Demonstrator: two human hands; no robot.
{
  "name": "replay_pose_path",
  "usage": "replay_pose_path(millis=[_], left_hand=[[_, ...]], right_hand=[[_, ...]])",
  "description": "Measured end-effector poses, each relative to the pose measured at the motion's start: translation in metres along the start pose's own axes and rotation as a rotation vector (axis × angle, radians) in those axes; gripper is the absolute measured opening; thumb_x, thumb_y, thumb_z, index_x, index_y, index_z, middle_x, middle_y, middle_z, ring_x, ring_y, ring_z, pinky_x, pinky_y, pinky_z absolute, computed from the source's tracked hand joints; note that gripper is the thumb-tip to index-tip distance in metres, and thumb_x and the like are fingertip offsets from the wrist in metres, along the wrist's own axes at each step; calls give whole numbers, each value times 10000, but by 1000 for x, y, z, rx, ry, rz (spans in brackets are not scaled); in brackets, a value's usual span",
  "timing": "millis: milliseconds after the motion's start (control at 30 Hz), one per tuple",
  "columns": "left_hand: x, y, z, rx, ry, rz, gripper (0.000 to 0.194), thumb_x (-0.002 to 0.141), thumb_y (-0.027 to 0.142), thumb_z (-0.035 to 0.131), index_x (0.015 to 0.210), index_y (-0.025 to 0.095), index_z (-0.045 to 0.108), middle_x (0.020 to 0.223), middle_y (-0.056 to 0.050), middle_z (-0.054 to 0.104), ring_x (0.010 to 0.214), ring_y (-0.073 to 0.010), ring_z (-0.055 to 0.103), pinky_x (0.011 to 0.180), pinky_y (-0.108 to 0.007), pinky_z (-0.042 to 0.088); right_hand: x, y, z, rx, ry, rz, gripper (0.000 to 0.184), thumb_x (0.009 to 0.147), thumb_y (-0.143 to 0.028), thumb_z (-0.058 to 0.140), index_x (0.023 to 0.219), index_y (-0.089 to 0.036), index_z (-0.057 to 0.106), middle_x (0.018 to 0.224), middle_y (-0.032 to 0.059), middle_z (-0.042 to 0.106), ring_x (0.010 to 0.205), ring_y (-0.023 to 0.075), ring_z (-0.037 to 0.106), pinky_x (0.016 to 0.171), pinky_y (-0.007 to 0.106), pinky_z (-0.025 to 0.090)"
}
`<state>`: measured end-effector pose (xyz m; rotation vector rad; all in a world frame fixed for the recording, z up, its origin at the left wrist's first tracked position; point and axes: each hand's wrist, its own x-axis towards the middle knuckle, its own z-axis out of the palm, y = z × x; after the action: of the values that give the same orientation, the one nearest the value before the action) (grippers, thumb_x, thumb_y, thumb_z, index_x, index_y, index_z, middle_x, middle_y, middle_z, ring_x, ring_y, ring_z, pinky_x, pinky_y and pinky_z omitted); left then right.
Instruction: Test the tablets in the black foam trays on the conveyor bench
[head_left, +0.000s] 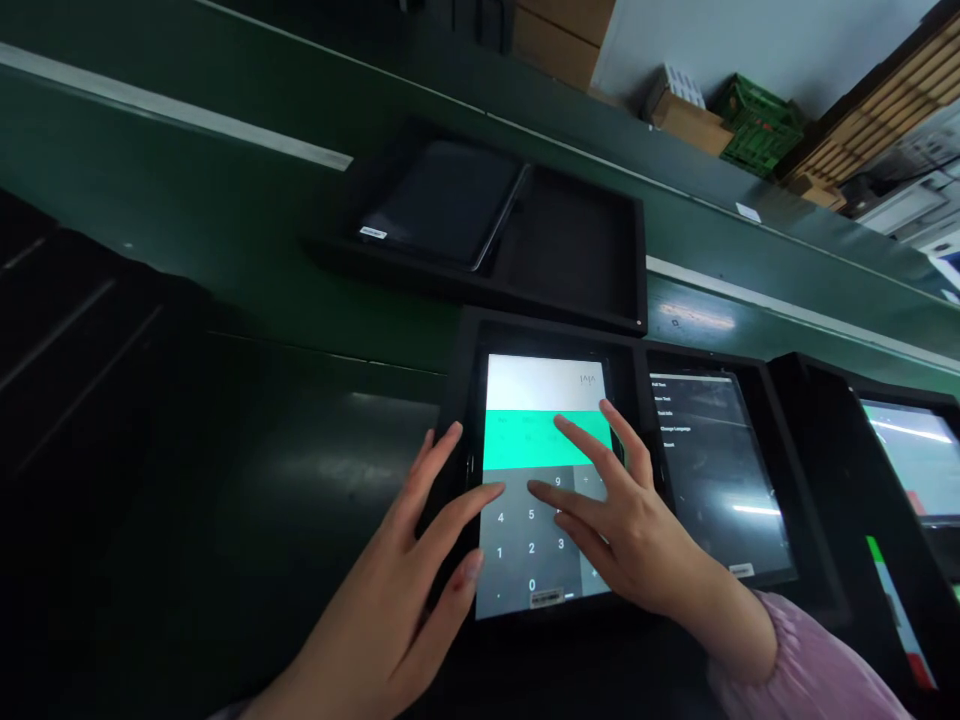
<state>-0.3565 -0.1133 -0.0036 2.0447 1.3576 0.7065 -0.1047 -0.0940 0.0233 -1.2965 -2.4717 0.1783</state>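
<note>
A tablet [536, 400] lies in a black tray [469, 345] in front of me, its screen showing a calculator with a green band and a number pad. My right hand [622, 525] is spread over the screen, fingers apart, fingertips on or just above the keypad. My left hand [409, 580] is open, its fingers resting against the tablet's left edge and its thumb at the lower left corner. Neither hand holds anything.
A second tablet [712, 470] with a dark menu screen sits to the right, and a third lit screen [919, 455] beyond it. On the green conveyor [187, 200] behind, a black two-slot tray [585, 250] holds one dark tablet [442, 200]. Boxes and green crates [757, 125] stand at the back.
</note>
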Motion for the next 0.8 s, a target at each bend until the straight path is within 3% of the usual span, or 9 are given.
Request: replay_pose_path(millis=[67,167,233,300,467,667,800], left_hand=[[0,-2,1,57,-18,30,513,1097,261,443,1580,434,459,1823,39,137,1634,-382,237,1143,-518,541],[0,0,2,122,-35,41,613,1099,244,435,1640,515,337,1825,74,77,1649,-403,125,1065,-520,596],[0,2,1,121,-28,40,644,1107,238,410,1655,544,262,1825,81,58,1651,-384,127,1065,-521,591],[0,3,-2,93,-13,40,651,1114,244,391,1663,549,222,1828,70,42,1640,-368,194,1101,-527,557],[-1,3,-7,38,3,21,640,1116,256,380,1667,541,223,1828,57,66,1613,-353,293,1145,-506,517],[-2,-1,-6,-62,52,-23,607,1116,256,396,1639,545,292,1819,103,129,1640,-281,236,1107,-322,560],[-3,-1,-5,-84,68,-56,565,1119,275,397,1617,538,351,1808,86,191,1633,-301,263,1097,-351,582]], right_hand=[[-1,3,-2,17,38,9,317,1072,-206,512,1266,-274,754,1624,112,473,1662,374,100,1185,693,463],[-3,12,-8,75,226,60,315,1071,-167,483,1164,-222,779,1521,104,584,1607,325,302,1201,554,485],[-4,19,-11,49,374,136,323,1061,-138,483,1075,-216,796,1407,88,664,1531,297,430,1170,500,504],[-6,25,-10,-20,433,205,316,1046,-133,513,1014,-227,812,1353,78,695,1482,307,479,1130,510,519],[-8,31,-1,-102,342,243,292,1040,-174,548,986,-211,833,1406,114,669,1487,390,444,1076,612,531],[-5,24,1,-91,232,174,297,1064,-196,532,1166,-229,809,1541,133,551,1565,398,332,1141,677,482],[-6,24,3,-83,256,195,296,1065,-184,524,1126,-214,813,1539,122,569,1575,397,330,1159,685,474]])
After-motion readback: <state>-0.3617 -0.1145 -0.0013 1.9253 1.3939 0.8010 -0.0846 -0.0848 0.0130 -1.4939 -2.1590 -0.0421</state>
